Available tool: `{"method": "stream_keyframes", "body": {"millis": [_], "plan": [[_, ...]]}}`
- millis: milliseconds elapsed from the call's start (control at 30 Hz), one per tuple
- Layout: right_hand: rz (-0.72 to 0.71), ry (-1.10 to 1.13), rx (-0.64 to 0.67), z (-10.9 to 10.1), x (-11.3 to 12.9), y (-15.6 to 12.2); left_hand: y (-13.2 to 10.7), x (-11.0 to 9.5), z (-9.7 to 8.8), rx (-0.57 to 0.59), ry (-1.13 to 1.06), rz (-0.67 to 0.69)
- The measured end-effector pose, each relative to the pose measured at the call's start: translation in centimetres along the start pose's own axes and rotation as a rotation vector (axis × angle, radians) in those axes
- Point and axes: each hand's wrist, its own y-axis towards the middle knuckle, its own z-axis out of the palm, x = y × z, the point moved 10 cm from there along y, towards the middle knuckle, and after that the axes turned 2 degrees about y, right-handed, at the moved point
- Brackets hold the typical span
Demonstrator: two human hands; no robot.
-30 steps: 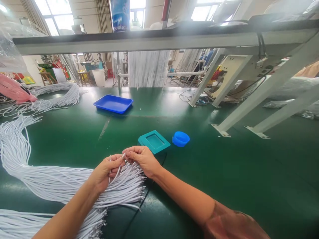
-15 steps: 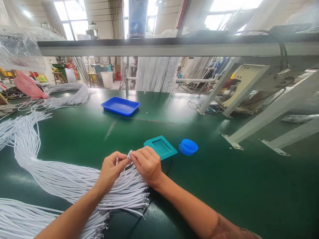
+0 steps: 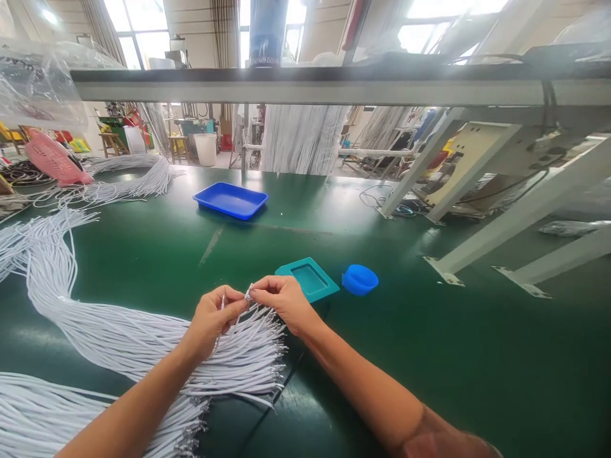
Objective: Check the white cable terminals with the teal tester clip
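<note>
My left hand (image 3: 217,315) pinches a white cable (image 3: 249,292) near its end, just above a long bundle of white cables (image 3: 143,331). Thumb and fingers of my right hand (image 3: 284,302) close on the tip of that same cable, so both sets of fingertips nearly meet. Fine detail at the tip is too small to make out. The bundle's cut ends fan out below my hands and look frayed or metallic. Right behind my right hand lies a teal tray (image 3: 329,291) with a square recess, and beside it a round blue cup (image 3: 360,280).
A blue rectangular tray (image 3: 231,200) rests farther back on the green table (image 3: 429,369). Another cable bundle (image 3: 57,413) lies at the near left. A pink fan (image 3: 52,159) stands at the far left. White metal legs (image 3: 496,229) rise on the right, under a long crossbar (image 3: 305,86).
The fingers of my right hand have shifted slightly and its wrist has turned a little at the cable tip. My left hand keeps its pinch in nearly the same place.
</note>
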Motion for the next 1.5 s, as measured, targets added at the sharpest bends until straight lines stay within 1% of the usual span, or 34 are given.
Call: {"method": "stream_keyframes", "body": {"millis": [33, 67, 100, 133, 167, 200, 233, 300, 333, 367, 433, 467, 533, 667, 767, 833, 933, 1067, 1233, 1333, 1400, 1433, 1467, 1500], "plan": [[-0.137, -0.157, -0.06, -0.3, 1.1, -0.3, 0.0, 0.1, 0.3, 0.026, -0.032, -0.02], [-0.294, -0.332, -0.091, -0.1, 2.4, -0.8, 0.0, 0.2, 0.6, 0.056, -0.07, -0.044], [-0.444, -0.5, -0.096, 0.5, 3.5, -1.4, 0.1, 0.4, 0.8, 0.087, -0.106, -0.07], [-0.564, -0.636, -0.082, 1.2, 4.2, -1.9, 0.1, 0.6, 1.0, 0.114, -0.137, -0.095], [-0.636, -0.73, -0.062, 1.6, 4.4, -2.2, 0.3, 1.0, 1.0, 0.13, -0.162, -0.119], [-0.658, -0.788, -0.049, 1.7, 4.3, -2.2, 0.5, 1.4, 0.9, 0.136, -0.18, -0.142], [-0.641, -0.83, -0.054, 1.3, 4.0, -2.0, 0.7, 1.8, 0.7, 0.133, -0.192, -0.165], [-0.554, -0.921, -0.05, 0.2, 2.9, -1.2, 1.2, 2.8, 0.2, 0.111, -0.203, -0.209], [-0.519, -0.984, -0.01, 0.1, 2.2, -1.0, 1.4, 3.3, 0.0, 0.101, -0.204, -0.227], [-0.498, -1.045, 0.056, 0.2, 1.3, -0.8, 1.6, 3.6, 0.0, 0.094, -0.203, -0.24], [-0.488, -1.131, 0.189, 0.8, -0.1, -0.9, 1.8, 4.0, 0.0, 0.088, -0.197, -0.264], [-0.487, -1.15, 0.233, 1.0, -0.5, -1.0, 1.8, 4.2, 0.0, 0.086, -0.194, -0.276], [-0.478, -1.161, 0.257, 1.2, -0.8, -0.8, 1.8, 4.3, 0.1, 0.084, -0.187, -0.298], [-0.448, -1.162, 0.268, 1.6, -0.7, 0.2, 1.9, 4.7, 0.4, 0.093, -0.184, -0.328], [-0.469, -1.177, 0.228, 1.7, -0.2, 0.6, 2.1, 5.2, 0.6, 0.107, -0.201, -0.363], [-0.5, -1.197, 0.192, 1.7, 0.0, 0.4, 2.3, 5.7, 0.7, 0.119, -0.21, -0.39], [-0.529, -1.217, 0.174, 1.7, 0.1, 0.0, 2.4, 6.1, 0.8, 0.133, -0.21, -0.423], [-0.521, -1.21, 0.17, 1.6, 0.1, -0.1, 2.3, 6.2, 1.1, 0.157, -0.205, -0.449], [-0.499, -1.218, 0.179, 1.7, 0.1, 0.0, 2.4, 6.0, 1.0, 0.144, -0.173, -0.433], [-0.494, -1.226, 0.212, 1.7, 0.1, 0.0, 2.4, 6.0, 1.0, 0.138, -0.165, -0.425], [-0.515, -1.21, 0.236, 1.6, 0.2, -0.2, 2.4, 6.1, 0.9, 0.132, -0.168, -0.426], [-0.527, -1.198, 0.222, 1.3, 0.5, -0.2, 2.4, 6.1, 0.9, 0.125, -0.172, -0.421], [-0.529, -1.19, 0.176, 0.8, 0.8, -0.1, 2.4, 6.0, 0.8, 0.118, -0.175, -0.415], [-0.51, -1.192, 0.099, -0.1, 1.0, 0.1, 2.4, 6.0, 0.7, 0.11, -0.177, -0.41]]}}
